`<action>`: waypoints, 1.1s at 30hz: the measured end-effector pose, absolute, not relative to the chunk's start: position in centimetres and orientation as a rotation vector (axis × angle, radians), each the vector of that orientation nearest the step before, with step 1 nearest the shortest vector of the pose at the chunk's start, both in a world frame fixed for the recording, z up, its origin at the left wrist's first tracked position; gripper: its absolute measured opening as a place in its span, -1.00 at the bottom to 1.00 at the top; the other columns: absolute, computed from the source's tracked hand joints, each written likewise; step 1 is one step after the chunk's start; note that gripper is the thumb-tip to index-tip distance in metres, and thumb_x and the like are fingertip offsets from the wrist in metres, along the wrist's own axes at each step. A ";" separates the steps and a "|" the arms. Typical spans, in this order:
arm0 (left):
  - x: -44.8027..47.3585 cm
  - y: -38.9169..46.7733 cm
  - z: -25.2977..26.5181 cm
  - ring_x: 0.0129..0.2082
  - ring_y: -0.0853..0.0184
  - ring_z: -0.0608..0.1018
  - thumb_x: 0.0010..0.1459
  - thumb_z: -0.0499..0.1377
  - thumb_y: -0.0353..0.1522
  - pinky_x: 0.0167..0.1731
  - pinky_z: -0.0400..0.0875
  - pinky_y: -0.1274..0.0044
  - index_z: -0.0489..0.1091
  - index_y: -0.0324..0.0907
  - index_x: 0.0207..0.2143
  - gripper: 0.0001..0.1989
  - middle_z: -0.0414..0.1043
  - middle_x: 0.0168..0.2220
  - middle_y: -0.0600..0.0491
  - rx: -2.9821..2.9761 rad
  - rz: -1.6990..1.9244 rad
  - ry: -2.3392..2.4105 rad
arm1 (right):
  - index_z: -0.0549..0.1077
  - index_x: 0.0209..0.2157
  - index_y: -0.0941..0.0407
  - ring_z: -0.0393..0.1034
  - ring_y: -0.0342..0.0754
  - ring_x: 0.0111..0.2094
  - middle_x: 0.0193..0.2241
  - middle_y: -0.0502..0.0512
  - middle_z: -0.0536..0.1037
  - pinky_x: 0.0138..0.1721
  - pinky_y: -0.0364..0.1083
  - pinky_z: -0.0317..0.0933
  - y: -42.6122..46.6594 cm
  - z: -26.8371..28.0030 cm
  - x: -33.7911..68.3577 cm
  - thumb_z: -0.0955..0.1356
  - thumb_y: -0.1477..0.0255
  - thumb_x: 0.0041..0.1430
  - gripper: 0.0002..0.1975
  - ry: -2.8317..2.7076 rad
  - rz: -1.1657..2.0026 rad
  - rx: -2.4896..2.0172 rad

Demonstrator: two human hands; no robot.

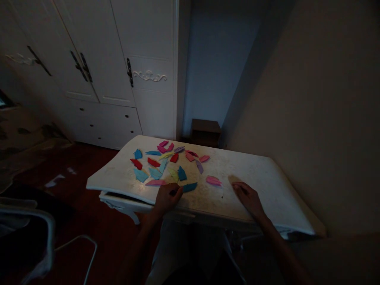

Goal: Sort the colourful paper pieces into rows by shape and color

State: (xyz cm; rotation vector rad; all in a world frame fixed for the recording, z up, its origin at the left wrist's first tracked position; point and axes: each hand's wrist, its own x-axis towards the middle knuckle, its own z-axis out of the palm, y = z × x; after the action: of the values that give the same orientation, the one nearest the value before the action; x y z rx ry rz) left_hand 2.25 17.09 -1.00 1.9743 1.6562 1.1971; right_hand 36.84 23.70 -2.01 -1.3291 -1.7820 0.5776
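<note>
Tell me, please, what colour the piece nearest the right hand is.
The piece nearest the right hand is pink, best seen in the head view.

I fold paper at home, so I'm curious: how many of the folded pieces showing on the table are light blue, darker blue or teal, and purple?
Light blue pieces: 3
Darker blue or teal pieces: 4
Purple pieces: 2
Total: 9

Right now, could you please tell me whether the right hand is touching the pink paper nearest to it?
No, the pink paper lies on the table, with a gap separating it from the right hand.
</note>
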 end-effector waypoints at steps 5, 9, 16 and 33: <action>2.5 17.1 -0.8 -0.66 0.48 0.25 0.21 0.00 -0.18 -0.57 0.04 0.57 0.21 -0.20 -0.70 -0.54 0.20 -0.70 0.13 2.158 1.058 1.620 | 0.54 -0.24 0.04 0.44 0.09 -0.16 -0.23 0.15 0.58 -0.06 0.12 0.32 22.0 -2.0 35.7 0.28 0.27 0.22 -0.77 -1.992 0.395 -1.248; 2.5 17.1 -0.9 -0.67 0.48 0.22 0.23 -0.03 -0.18 -0.57 0.02 0.56 0.18 -0.20 -0.72 -0.51 0.17 -0.72 0.12 2.177 1.026 1.628 | 0.52 -0.12 0.03 0.39 0.08 -0.05 -0.13 0.16 0.55 0.00 0.15 0.28 21.3 -2.0 32.7 0.27 0.36 0.25 -0.75 -2.177 0.326 -1.109; 2.4 17.3 -1.6 -0.69 0.48 0.23 0.24 -0.02 -0.20 -0.56 -0.02 0.56 0.19 -0.21 -0.74 -0.49 0.17 -0.74 0.12 2.232 1.015 1.660 | 0.39 0.11 0.01 0.24 0.07 0.16 0.10 0.15 0.42 0.19 0.21 0.10 21.5 -2.0 30.3 0.26 0.37 0.29 -0.64 -2.370 0.354 -0.968; 2.5 17.3 -1.1 -0.72 0.49 0.21 0.21 -0.01 -0.19 -0.59 -0.06 0.56 0.15 -0.22 -0.77 -0.48 0.13 -0.76 0.13 2.104 1.045 1.670 | 0.38 -0.39 0.09 0.34 -0.05 -0.39 -0.45 0.06 0.45 -0.33 -0.07 0.27 20.7 -1.5 31.0 0.28 0.21 0.22 -0.75 -1.792 0.581 -1.254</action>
State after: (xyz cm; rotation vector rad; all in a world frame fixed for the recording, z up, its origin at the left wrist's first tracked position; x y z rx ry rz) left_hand 2.48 17.32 -1.14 2.1043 1.6702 1.0453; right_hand 30.98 20.71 -1.48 -1.2536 -1.7921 0.5808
